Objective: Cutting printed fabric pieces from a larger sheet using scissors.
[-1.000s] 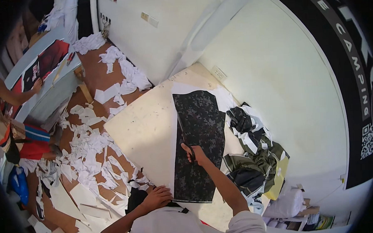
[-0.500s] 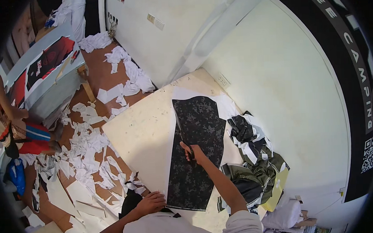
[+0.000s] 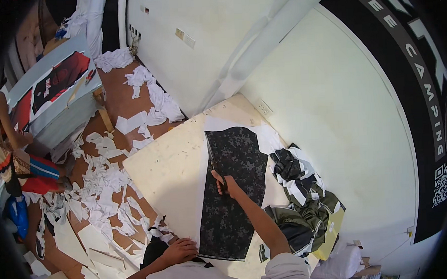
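A dark camouflage-patterned fabric panel (image 3: 233,189) lies flat on white sheet material (image 3: 202,200), which shows as a margin along its left side and far end. My right hand (image 3: 224,184) is closed around the handles of a pair of scissors (image 3: 213,160). Their blades point away from me along the panel's left edge, near its far left corner. Beside the panel's near left corner, my left hand (image 3: 182,251) rests with its fingers stretched out flat. Black cloth (image 3: 156,249) lies just left of that hand.
A pale table (image 3: 160,167) carries the work. At its right sits a heap of olive, black and white fabric (image 3: 306,210). White scraps (image 3: 103,184) litter the brown floor. At the left, a person (image 3: 19,153) stands by another table (image 3: 57,112) holding red and black printed pieces.
My right hand and the scissors have shifted slightly farther along the panel's left edge, toward its far end. My left hand stays by the near corner. The whole view has moved a little.
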`<control>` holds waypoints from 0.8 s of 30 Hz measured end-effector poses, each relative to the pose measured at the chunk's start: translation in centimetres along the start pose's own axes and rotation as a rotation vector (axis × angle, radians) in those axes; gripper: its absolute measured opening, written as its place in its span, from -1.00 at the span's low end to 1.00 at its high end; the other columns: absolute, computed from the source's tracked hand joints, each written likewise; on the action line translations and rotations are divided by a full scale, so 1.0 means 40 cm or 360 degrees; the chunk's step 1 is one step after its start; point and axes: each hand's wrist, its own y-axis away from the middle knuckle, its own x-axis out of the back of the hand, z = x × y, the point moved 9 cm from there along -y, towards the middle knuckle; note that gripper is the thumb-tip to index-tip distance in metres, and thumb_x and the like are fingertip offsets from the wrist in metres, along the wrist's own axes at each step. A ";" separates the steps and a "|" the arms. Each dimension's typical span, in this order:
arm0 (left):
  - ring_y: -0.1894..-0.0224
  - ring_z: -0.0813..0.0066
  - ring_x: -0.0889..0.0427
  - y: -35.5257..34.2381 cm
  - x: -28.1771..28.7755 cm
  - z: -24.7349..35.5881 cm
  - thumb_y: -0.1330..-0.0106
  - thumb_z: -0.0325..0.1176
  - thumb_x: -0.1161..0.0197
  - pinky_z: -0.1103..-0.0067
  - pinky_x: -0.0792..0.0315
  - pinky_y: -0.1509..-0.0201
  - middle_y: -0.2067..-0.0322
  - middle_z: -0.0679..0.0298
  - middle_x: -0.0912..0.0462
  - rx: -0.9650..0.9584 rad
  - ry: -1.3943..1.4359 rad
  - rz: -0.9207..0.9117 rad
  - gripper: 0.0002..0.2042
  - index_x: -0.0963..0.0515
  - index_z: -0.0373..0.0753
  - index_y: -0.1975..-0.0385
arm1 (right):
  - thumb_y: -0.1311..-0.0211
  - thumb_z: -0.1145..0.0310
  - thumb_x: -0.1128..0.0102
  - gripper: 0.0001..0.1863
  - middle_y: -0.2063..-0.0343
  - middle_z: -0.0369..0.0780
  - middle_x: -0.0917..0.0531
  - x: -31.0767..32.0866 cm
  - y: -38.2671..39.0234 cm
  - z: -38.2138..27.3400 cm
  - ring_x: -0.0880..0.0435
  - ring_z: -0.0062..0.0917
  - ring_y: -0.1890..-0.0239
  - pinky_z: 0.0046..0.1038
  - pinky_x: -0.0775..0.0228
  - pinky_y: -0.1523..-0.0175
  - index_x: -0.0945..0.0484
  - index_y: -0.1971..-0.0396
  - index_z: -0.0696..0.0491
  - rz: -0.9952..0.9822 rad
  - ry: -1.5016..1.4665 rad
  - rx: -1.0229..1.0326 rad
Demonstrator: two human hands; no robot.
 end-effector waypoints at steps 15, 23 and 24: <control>-0.15 0.39 -0.54 -0.007 0.000 0.001 -0.16 -0.35 -0.36 0.35 -0.27 -0.36 0.07 0.36 -0.66 -0.0026 -0.0083 -0.0047 -0.76 -0.68 -0.03 0.14 | -0.03 -0.30 -0.40 -0.36 0.72 -0.32 -0.49 -0.026 -0.050 -0.084 -0.48 -0.57 0.70 -0.50 -0.44 0.52 -0.46 0.69 0.02 -0.0035 -0.0169 0.0146; 0.13 0.29 -0.64 -0.069 0.004 -0.027 -0.21 -0.40 -0.21 0.31 -0.46 0.00 0.35 0.28 -0.69 0.0104 0.0065 -0.0240 -0.76 -0.68 -0.03 0.15 | -0.08 -0.22 -0.41 -0.36 0.74 -0.27 -0.51 0.002 -0.002 -0.078 -0.52 -0.54 0.71 -0.49 -0.40 0.56 -0.45 0.73 0.09 0.0053 -0.0060 0.0297; 0.13 0.29 -0.64 -0.095 0.014 -0.034 -0.21 -0.40 -0.21 0.31 -0.46 0.00 0.35 0.28 -0.69 0.0083 0.0058 -0.0267 -0.76 -0.68 -0.03 0.15 | -0.07 -0.22 -0.42 -0.35 0.73 -0.25 -0.53 0.012 0.024 -0.066 -0.54 -0.52 0.71 -0.46 -0.42 0.53 -0.46 0.73 0.11 0.0113 0.0142 0.0379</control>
